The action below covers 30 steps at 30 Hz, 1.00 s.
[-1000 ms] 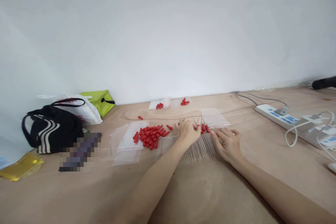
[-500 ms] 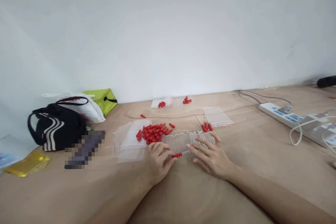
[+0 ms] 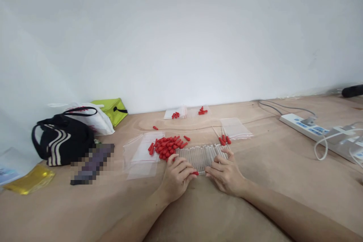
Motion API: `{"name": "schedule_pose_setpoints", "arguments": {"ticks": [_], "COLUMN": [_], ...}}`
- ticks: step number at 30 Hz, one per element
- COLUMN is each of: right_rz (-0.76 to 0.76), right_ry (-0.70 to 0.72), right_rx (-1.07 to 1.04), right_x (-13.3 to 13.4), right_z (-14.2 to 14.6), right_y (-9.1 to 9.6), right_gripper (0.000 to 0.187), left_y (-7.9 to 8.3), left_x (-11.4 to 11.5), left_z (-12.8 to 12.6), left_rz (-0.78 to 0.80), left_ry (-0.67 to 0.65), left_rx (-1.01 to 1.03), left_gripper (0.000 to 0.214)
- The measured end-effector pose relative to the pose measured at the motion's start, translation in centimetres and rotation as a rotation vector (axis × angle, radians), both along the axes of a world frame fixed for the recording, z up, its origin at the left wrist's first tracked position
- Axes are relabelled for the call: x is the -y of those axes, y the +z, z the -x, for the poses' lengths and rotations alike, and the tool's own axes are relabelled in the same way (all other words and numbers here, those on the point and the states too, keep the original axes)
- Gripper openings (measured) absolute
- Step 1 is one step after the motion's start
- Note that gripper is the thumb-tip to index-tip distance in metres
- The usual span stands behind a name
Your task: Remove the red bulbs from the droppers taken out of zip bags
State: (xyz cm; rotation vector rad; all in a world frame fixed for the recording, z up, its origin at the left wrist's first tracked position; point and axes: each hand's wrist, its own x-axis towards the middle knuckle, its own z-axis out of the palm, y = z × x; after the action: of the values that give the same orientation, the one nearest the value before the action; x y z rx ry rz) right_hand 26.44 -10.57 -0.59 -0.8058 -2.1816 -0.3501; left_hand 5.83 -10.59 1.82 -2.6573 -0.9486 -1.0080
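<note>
A row of clear thin tubes (image 3: pixel 201 155) lies side by side on the wooden surface (image 3: pixel 255 166). My left hand (image 3: pixel 177 176) is curled at the row's near edge, pinching a small red cap (image 3: pixel 194 173) between thumb and fingers. My right hand (image 3: pixel 225 172) sits just right of it with fingers bent over the near ends of the tubes; whether it grips one is hidden. A pile of red caps (image 3: pixel 167 146) lies left of the tubes. A few capped tubes (image 3: pixel 224 139) lie at the row's far right corner.
Clear zip bags lie at left (image 3: pixel 140 153) and behind (image 3: pixel 235 127). Small bags with red caps (image 3: pixel 187 112) sit by the wall. A black striped bag (image 3: pixel 61 140), white bag (image 3: pixel 93 119), green pouch (image 3: pixel 112 106), yellow packet (image 3: pixel 31 179). A power strip (image 3: pixel 312 130) with cables at right.
My left hand drew back from the far side of the tubes to their near edge, now holding a red cap. My right hand came back alongside and curled its fingers.
</note>
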Motion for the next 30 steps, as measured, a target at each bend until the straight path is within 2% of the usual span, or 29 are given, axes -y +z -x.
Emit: {"name": "schedule_pose_setpoints", "arguments": {"ticks": [4, 11, 15, 19, 22, 25, 28, 30], "right_rz": [-0.011, 0.002, 0.050, 0.066, 0.074, 0.049, 0.036, 0.058], "right_ry": [0.029, -0.002, -0.146, -0.251, -0.271, -0.269, -0.268, -0.259], "right_rx": [-0.003, 0.004, -0.159, -0.316, -0.314, -0.194, -0.029, 0.033], "right_x": [0.4, 0.6, -0.2, -1.1, -1.5, -1.7, -1.8, -1.8], "right_z": [-0.1, -1.0, -2.2, -1.5, -0.3, 0.5, 1.0, 1.2], "right_y": [0.3, 0.5, 0.4, 0.5, 0.7, 0.9, 1.0, 1.1], "right_gripper": [0.018, 0.020, 0.019, 0.014, 0.014, 0.014, 0.015, 0.014], "left_y": [-0.2, -0.1, -0.4, -0.4, 0.6, 2.2, 3.6, 4.0], "left_x": [0.5, 0.8, 0.4, -0.3, -1.4, -3.2, -5.4, -6.8], "left_z": [0.2, 1.0, 2.8, 4.1, 4.2, 4.0, 3.0, 2.1], "left_rz": [0.014, 0.030, 0.009, 0.033, 0.057, 0.141, 0.257, 0.302], "left_ry": [0.008, 0.049, 0.139, 0.222, 0.318, 0.397, 0.484, 0.545], "left_rx": [-0.012, -0.005, 0.084, 0.192, 0.239, 0.243, 0.186, 0.102], "left_gripper": [0.018, 0.025, 0.020, 0.016, 0.020, 0.021, 0.018, 0.017]}}
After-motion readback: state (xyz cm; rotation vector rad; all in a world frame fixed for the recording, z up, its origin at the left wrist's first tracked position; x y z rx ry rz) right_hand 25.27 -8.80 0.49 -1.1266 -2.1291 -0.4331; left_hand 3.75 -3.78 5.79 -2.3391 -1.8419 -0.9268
